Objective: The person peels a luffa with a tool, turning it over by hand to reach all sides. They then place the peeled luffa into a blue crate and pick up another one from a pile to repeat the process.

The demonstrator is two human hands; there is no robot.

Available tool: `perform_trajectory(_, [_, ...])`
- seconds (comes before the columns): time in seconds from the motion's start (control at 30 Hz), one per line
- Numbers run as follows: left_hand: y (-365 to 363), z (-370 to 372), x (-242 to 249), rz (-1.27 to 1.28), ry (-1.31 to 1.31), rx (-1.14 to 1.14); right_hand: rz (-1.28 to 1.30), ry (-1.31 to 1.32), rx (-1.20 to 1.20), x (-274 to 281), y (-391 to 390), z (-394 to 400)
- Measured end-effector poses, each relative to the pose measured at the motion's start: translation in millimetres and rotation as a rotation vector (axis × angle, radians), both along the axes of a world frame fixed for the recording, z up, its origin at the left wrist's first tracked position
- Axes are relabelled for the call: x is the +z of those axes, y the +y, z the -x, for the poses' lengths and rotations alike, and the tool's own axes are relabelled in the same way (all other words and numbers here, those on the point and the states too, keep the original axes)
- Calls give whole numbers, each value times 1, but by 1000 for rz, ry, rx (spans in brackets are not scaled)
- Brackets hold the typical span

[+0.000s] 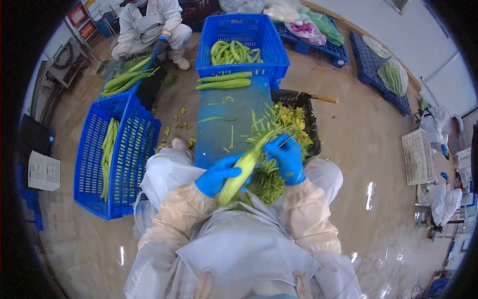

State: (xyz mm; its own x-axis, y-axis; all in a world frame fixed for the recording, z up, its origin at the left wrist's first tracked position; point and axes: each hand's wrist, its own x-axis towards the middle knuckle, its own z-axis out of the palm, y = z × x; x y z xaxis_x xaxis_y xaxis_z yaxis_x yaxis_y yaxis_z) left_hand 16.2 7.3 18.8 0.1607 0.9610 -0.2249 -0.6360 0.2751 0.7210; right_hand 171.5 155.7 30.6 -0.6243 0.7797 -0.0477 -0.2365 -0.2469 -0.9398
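My left hand [219, 174], in a blue glove, is wrapped round a pale green gourd [239, 175] held at a slant over my lap. The gourd's narrow end points up and to the right. My right hand [288, 156], also gloved in blue, is closed on a thin peeler [285, 134] beside that narrow end; part of the tool is hidden by the fingers. Green peelings [268, 184] lie beneath my hands. Ahead is a blue board [214, 134] with scattered strips and two long gourds [224, 84] at its far end.
A blue crate [244, 67] with peeled gourds stands beyond the board. Another blue crate [113, 154] holds long gourds at the left. A black crate [314, 122] of peelings, with a wooden handle [326, 98] at its rim, stands right. A co-worker [149, 25] crouches at the upper left.
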Motion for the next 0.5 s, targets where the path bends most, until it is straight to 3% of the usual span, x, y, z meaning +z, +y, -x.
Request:
perform_trajectory(0.17, [-13,1,2,-21,-22,-44,137,-14,-201,-31,65,-6])
perform_trajectory(0.23, [-12,3,-4,-26,-70,-17,169,105,-298,-40,76,-9])
perform_trajectory(0.3, [-10,4,-12,-24,-15,153,87,104,-247,-26,52,-4])
perform_trajectory(0.4, [-4,4,1,-34,-35,226,-53,29,-77,-12,-5,10])
perform_trajectory(0.5, [-5,6,-5,-7,-112,196,-5,24,18,-10,-21,19])
